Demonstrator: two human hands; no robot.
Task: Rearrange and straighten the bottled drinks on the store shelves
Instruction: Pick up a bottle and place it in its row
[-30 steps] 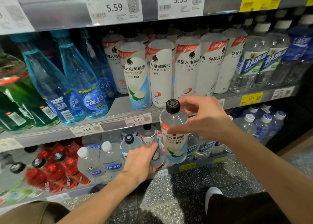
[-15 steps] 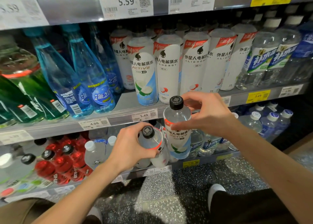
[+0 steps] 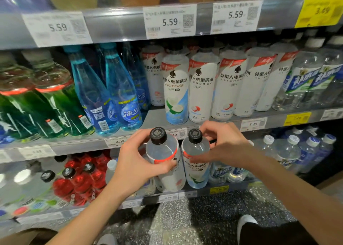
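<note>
Left hand (image 3: 135, 163) curled around a clear black-capped bottle with a red-banded white label (image 3: 165, 159), held in front of the lower shelf edge (image 3: 187, 194). Right hand (image 3: 222, 144) gripping, fingers bent over its shoulder, a black-capped clear bottle with a white-and-blue coconut label (image 3: 195, 161), just beside the first. Behind, on the middle shelf (image 3: 154, 118), upright rows of tall white-labelled bottles (image 3: 202, 89).

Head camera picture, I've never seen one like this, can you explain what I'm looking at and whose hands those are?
There is no machine here: a camera worn on a person's head looks forward and down at store shelves. The two bare arms are that person's own. The left hand grips a clear plastic bottle with a black cap and red band. The right hand curls its fingers round a white-labelled bottle with a black cap beside it. Both bottles are held in front of the lower shelf. On the middle shelf stand green bottles, blue tapered bottles and tall white bottles. Red drinks sit lower left.
</note>
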